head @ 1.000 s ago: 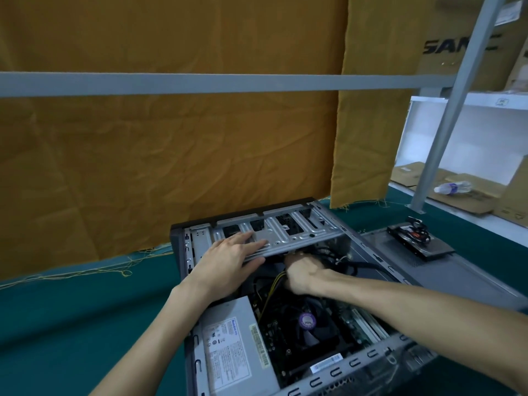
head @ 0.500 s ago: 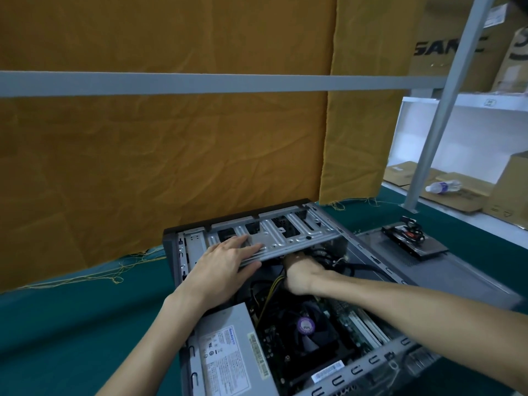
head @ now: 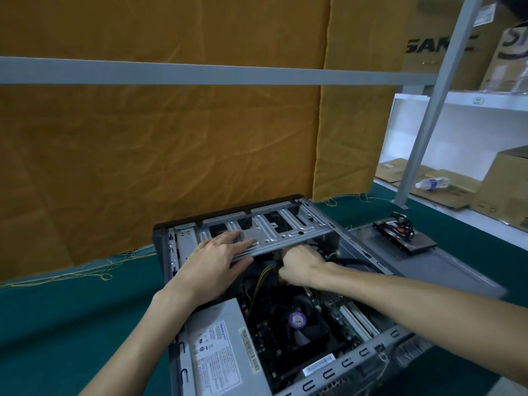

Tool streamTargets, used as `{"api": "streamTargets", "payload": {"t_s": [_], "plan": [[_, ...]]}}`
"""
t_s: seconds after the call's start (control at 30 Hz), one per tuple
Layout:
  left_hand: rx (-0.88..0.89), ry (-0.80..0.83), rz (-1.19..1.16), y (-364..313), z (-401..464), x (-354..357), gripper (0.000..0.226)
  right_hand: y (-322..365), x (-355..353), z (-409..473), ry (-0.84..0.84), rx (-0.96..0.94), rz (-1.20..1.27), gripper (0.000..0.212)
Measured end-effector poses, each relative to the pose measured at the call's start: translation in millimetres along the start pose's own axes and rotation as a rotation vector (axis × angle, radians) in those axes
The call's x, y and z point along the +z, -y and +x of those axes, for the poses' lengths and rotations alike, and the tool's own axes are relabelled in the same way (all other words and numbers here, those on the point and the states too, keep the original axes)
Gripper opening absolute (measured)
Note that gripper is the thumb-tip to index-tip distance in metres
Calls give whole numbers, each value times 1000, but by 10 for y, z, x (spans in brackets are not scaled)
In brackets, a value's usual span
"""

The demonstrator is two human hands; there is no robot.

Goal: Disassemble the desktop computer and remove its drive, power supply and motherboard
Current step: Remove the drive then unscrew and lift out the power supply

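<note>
An open desktop case (head: 164,252) lies on its side on a green table. My left hand (head: 213,261) rests flat, fingers spread, on the edge of the silver drive cage (head: 271,232). My right hand (head: 300,262) reaches under that cage, fingers curled among black and yellow cables (head: 264,274); what it grips is hidden. The grey power supply (head: 220,347) sits at the case's near left. The motherboard (head: 331,304) with its black fan and purple sticker (head: 297,321) fills the middle.
The removed side panel (head: 428,267) lies to the right of the case with a small black part (head: 405,235) on it. An orange cloth hangs behind. A grey frame post (head: 423,132) and white shelves with cardboard boxes and a bottle (head: 433,182) stand at the right.
Both hands keep their places on and under the drive cage. The view has shifted slightly, so the case sits a little left and lower than before.
</note>
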State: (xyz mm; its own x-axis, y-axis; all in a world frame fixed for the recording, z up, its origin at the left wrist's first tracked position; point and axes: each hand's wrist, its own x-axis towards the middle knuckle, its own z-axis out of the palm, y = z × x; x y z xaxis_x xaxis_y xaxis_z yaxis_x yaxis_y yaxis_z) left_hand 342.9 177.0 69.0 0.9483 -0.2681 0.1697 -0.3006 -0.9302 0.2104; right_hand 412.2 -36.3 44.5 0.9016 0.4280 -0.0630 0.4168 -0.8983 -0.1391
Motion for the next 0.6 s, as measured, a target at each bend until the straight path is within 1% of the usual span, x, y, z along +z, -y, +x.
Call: {"api": "streamTargets", "payload": {"t_s": [0.07, 0.13, 0.2, 0.23, 0.3, 0.33, 0.37, 0.43, 0.47, 0.5, 0.57, 0.6], "plan": [[9, -28, -24, 6, -3, -5, 49, -1, -9, -59, -7, -7, -7, 23], [41, -100, -92, -7, -9, -26, 41, 56, -60, -174, -30, -47, -109, 28], [83, -147, -198, -50, -5, -47, 32, 94, -137, -286, -134, -127, -190, 29], [94, -136, -249, -76, -1, -55, 31, 123, -220, -332, -204, -167, -215, 28], [110, -73, -288, -125, 19, -75, 38, 144, -428, -385, -344, -201, -221, 28], [120, -51, -278, -143, 33, -83, 40, 151, -527, -413, -398, -216, -200, 30], [134, -48, -256, -157, 48, -82, 36, 153, -613, -439, -449, -233, -172, 31], [141, -67, -225, -194, 75, -84, 18, 175, -734, -466, -530, -303, -99, 30], [124, -88, -234, -212, 87, -83, 19, 191, -764, -468, -543, -340, -43, 31], [93, -118, -258, -215, 100, -81, 23, 207, -768, -471, -538, -367, 23, 34], [1, -189, -340, -160, 128, -108, 30, 188, -689, -493, -459, -360, 197, 43], [-45, -205, -379, -104, 135, -126, 33, 141, -595, -511, -398, -341, 279, 38]]}}
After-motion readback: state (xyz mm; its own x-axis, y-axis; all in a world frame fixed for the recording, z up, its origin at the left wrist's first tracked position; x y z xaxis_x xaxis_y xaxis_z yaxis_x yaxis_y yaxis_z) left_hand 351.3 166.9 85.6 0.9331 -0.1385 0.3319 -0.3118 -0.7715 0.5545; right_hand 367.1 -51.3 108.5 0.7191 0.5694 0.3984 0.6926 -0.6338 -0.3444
